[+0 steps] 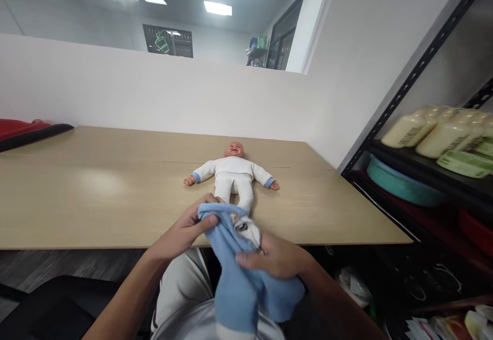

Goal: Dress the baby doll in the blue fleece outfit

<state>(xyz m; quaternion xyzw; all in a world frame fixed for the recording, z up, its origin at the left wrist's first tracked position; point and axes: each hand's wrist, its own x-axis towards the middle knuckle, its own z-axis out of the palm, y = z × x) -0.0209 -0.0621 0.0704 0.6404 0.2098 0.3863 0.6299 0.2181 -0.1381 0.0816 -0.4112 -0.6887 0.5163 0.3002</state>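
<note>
A baby doll (232, 173) in a white suit with blue cuffs lies on its back on the wooden table (115, 196), arms spread. In front of its legs I hold a light blue knitted garment (242, 278) with a white patch. My left hand (185, 232) grips its upper edge with closed fingers. My right hand (275, 260) pinches the garment at its right side. The doll's lower legs are hidden behind the garment and my hands.
A black metal shelf (404, 155) stands to the right, holding pale bottles (435, 132) and a teal bowl (400, 183). A red and black object (26, 129) lies at the table's far left. A white partition wall (154, 93) runs behind the table.
</note>
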